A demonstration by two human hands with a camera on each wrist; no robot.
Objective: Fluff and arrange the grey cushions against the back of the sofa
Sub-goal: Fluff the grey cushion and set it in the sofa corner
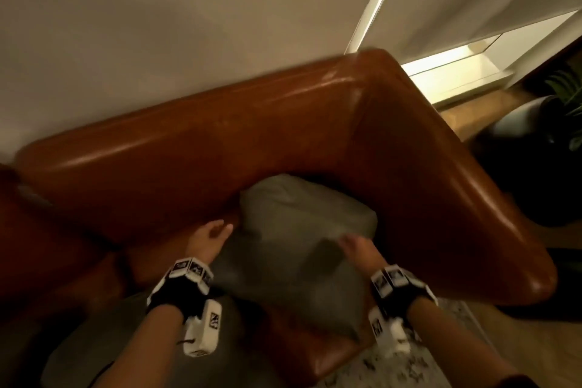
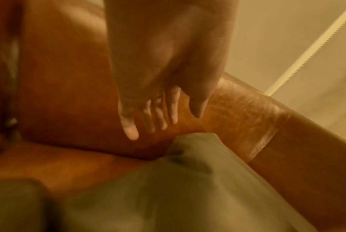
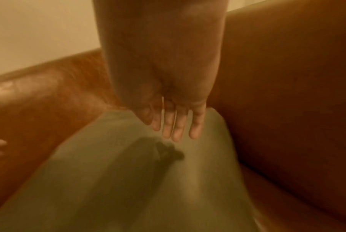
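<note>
Grey cushion (image 1: 302, 230) leans lengthwise into sofa (image 1: 220, 148) corner.

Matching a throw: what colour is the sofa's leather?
Glossy reddish-brown, tan where lit; the sofa shows best in the head view.

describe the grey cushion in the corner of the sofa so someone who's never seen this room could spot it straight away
Find the brown leather sofa against the pale wall, and follow its back to where it bends into the armrest. The grey cushion leans in that corner, between the open left hand and open right hand. It is matte, wrinkled fabric, unlike the glossy leather around it.
</note>
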